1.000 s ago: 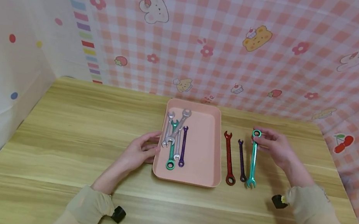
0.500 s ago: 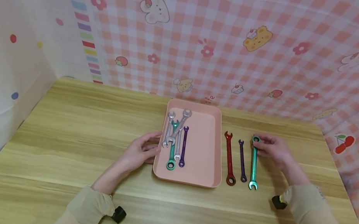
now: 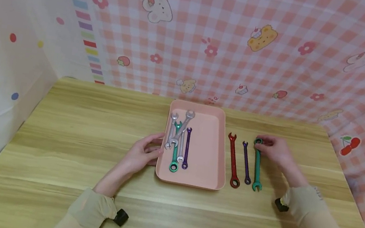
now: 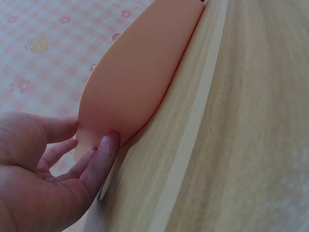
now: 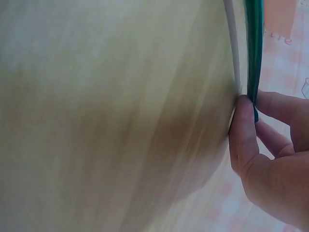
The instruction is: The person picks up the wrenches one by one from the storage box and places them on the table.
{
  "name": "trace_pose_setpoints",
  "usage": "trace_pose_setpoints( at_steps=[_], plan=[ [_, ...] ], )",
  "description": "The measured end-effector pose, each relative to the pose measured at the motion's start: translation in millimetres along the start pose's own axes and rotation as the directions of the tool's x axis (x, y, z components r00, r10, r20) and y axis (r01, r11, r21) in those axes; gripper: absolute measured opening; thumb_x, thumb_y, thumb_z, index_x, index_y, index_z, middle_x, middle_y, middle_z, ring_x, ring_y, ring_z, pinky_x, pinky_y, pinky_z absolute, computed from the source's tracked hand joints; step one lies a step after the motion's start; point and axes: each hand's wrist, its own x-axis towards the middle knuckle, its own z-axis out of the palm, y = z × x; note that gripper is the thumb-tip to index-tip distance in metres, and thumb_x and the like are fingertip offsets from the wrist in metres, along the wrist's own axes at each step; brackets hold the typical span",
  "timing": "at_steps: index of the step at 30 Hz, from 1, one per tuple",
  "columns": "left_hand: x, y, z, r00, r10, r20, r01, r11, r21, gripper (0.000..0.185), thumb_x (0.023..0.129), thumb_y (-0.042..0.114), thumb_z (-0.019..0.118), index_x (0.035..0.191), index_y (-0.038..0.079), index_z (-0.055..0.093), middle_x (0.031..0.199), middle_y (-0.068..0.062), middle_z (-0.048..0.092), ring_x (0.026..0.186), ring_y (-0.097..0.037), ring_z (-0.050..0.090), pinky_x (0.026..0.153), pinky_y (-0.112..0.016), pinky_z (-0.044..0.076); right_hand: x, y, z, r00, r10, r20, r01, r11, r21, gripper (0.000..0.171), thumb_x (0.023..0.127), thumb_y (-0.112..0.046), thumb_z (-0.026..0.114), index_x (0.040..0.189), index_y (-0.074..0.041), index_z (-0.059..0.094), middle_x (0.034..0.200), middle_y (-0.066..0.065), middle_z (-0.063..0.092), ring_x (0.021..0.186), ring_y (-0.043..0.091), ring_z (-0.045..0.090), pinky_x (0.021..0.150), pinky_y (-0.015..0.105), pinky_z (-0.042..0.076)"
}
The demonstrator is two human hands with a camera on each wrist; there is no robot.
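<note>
My right hand (image 3: 274, 148) pinches the ring end of a green combination wrench (image 3: 257, 165) between thumb and fingers; its open end points toward me. In the right wrist view the green wrench (image 5: 254, 53) stands edge-on, close to the tabletop. To its left lie a small purple wrench (image 3: 246, 164) and a larger red wrench (image 3: 233, 160). My left hand (image 3: 140, 153) touches the left wall of a pink tray (image 3: 210, 154) with its fingertips. In the left wrist view these fingers rest on the tray's outer wall (image 4: 130, 72).
Inside the tray's left half lie several wrenches: silver ones, one of them (image 3: 183, 128) crossing over a green wrench (image 3: 175, 156), and a purple one (image 3: 187, 148). The wooden table (image 3: 94, 128) meets a pink checked cloth (image 3: 178, 49) at the back.
The green wrench has come down toward the table beside the purple one, its ring end moving nearer to me. My right hand has moved with it. The left hand and tray stay put.
</note>
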Motion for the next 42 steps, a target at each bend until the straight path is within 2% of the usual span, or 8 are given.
trace_pose_setpoints(
  at_steps=[4,7,21,25,28,30,38,42],
  plan=[
    [0.5,0.0,-0.5,1.0,0.004,0.008,-0.004,1.0,-0.012,0.06,0.105,0.004,0.057,0.162,0.012,0.039,0.16,-0.024,0.045,0.142,-0.044,0.055,0.097,-0.037,0.067,0,0,3,0.998,-0.051,-0.044,0.047,0.995,-0.085,0.045,0.102,-0.015,0.067,0.139,0.009,0.061,0.128,0.033,0.068,0.109,0.036,0.068,0.068,0.009,0.051],
    [0.4,0.0,-0.8,1.0,0.006,0.011,-0.006,1.0,-0.014,0.061,0.105,0.004,0.057,0.162,0.011,0.038,0.16,-0.025,0.045,0.142,-0.045,0.055,0.098,-0.037,0.067,0,0,5,0.995,-0.082,-0.064,0.073,0.989,-0.125,0.043,0.101,-0.014,0.067,0.136,0.011,0.062,0.127,0.034,0.069,0.111,0.043,0.068,0.068,0.01,0.05],
    [0.2,0.6,-1.0,1.0,0.001,0.012,-0.001,1.0,-0.012,0.061,0.105,0.005,0.057,0.162,0.013,0.038,0.161,-0.024,0.044,0.142,-0.044,0.055,0.099,-0.038,0.066,-1,-2,7,0.995,-0.053,-0.081,0.042,0.99,-0.138,0.044,0.103,-0.017,0.066,0.137,0.01,0.061,0.128,0.034,0.068,0.111,0.042,0.068,0.071,0.018,0.052],
    [0.1,0.4,-0.8,1.0,-0.001,0.009,0.001,1.0,-0.012,0.061,0.105,0.004,0.057,0.162,0.013,0.038,0.161,-0.024,0.045,0.141,-0.044,0.056,0.098,-0.038,0.067,-1,-6,7,0.996,-0.029,-0.087,0.018,0.993,-0.119,0.05,0.105,-0.025,0.062,0.142,0.008,0.058,0.137,0.034,0.064,0.121,0.045,0.065,0.083,0.034,0.062],
    [-0.2,0.3,-0.6,1.0,-0.001,0.009,0.001,1.0,-0.007,0.06,0.105,0.004,0.057,0.162,0.013,0.038,0.16,-0.024,0.045,0.141,-0.044,0.056,0.097,-0.037,0.067,-1,-14,7,0.993,-0.031,-0.11,0.021,0.996,-0.092,0.056,0.107,-0.032,0.058,0.147,0.007,0.054,0.144,0.035,0.059,0.13,0.048,0.06,0.097,0.052,0.062],
    [-0.3,0.3,-0.4,1.0,0.0,0.009,0.0,1.0,-0.003,0.06,0.105,0.004,0.057,0.162,0.013,0.039,0.16,-0.024,0.045,0.141,-0.044,0.056,0.097,-0.038,0.067,-2,-23,7,0.991,-0.045,-0.13,0.035,0.996,-0.079,0.057,0.108,-0.034,0.056,0.149,0.005,0.052,0.148,0.033,0.057,0.132,0.048,0.059,0.101,0.058,0.06],
    [0.0,0.1,-0.3,1.0,-0.002,0.01,0.002,1.0,-0.003,0.06,0.106,0.005,0.057,0.162,0.013,0.039,0.16,-0.023,0.045,0.141,-0.043,0.056,0.098,-0.037,0.067,-5,-67,15,0.986,-0.103,-0.132,0.101,0.995,-0.024,0.056,0.107,-0.03,0.06,0.152,0.001,0.052,0.15,0.03,0.057,0.135,0.046,0.058,0.101,0.059,0.059],
    [-0.4,0.6,-0.3,1.0,-0.004,0.012,0.004,1.0,-0.008,0.06,0.106,0.005,0.056,0.162,0.013,0.038,0.16,-0.024,0.045,0.142,-0.044,0.055,0.099,-0.038,0.066,-5,-84,21,0.981,-0.141,-0.132,0.141,0.99,-0.012,0.054,0.106,-0.029,0.06,0.151,0.0,0.053,0.149,0.028,0.059,0.135,0.044,0.059,0.097,0.055,0.061]
  ],
)
